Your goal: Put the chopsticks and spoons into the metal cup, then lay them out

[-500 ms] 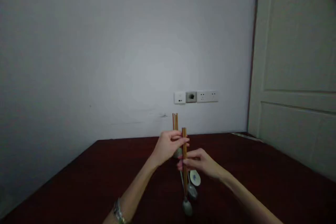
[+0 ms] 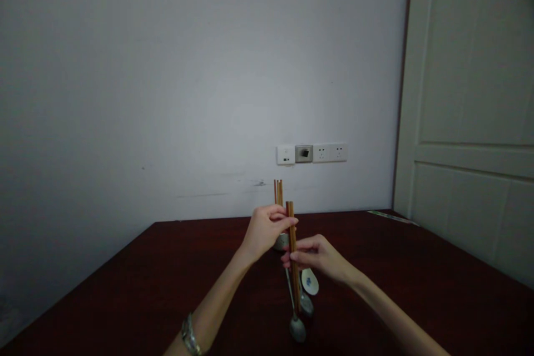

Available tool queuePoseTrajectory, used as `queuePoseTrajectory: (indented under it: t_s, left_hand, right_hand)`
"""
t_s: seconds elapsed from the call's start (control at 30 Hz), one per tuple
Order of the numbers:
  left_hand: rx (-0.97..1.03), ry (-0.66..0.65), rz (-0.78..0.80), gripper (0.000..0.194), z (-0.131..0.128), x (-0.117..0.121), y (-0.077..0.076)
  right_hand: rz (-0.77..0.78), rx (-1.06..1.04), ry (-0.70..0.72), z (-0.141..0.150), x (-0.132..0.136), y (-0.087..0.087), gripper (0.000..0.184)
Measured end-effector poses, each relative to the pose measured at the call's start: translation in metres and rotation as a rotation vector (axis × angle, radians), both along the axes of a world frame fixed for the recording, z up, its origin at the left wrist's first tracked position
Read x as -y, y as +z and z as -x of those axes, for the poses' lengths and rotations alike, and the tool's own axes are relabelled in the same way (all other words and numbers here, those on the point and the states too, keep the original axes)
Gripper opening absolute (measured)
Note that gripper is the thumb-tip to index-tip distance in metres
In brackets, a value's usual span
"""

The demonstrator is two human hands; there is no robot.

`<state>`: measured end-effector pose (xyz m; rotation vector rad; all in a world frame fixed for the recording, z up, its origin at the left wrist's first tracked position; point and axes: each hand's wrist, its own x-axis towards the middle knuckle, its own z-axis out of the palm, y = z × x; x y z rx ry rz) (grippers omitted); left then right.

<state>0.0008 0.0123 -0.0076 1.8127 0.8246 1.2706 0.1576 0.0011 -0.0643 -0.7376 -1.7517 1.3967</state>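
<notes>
Wooden chopsticks (image 2: 293, 245) stand nearly upright in a bundle before me, tilted slightly. My left hand (image 2: 269, 228) pinches them near the top. Lower down, my right hand (image 2: 317, 255) is closed on the same bundle, thumb in front. Behind my left hand, several more chopsticks (image 2: 278, 192) rise from a light-coloured cup (image 2: 282, 241), most of it hidden. Below the hands lie a metal spoon (image 2: 297, 329) in front, a second metal spoon (image 2: 306, 305) and a white spoon (image 2: 310, 282) with a blue mark. The held chopsticks' lower ends overlap the metal spoons in view.
The dark red table (image 2: 167, 278) reaches back to a pale wall (image 2: 208, 94). Wall sockets (image 2: 329, 153) sit above its back edge. A panelled white door (image 2: 471, 122) stands at the right, and a thin printed strip (image 2: 392, 217) lies at the back right corner.
The upper ends of the held chopsticks have shifted slightly left, so the bundle leans a bit more. Both hands keep their hold. The spoons have not visibly moved.
</notes>
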Motion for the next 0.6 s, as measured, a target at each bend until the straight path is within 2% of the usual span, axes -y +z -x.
queuePoseTrajectory:
  t_s: [0.37,0.6]
  left_hand:
    - [-0.023,0.007,-0.017,0.023,-0.0003,-0.0022,-0.0024]
    - [-0.043,0.0,-0.005,0.025,0.0001,-0.0032,-0.0046]
  right_hand:
    - [-0.006,-0.035,0.073,-0.001,-0.0034,-0.0052,0.032]
    - [-0.009,-0.014,0.07,-0.0019,-0.0039,-0.0054,0.034]
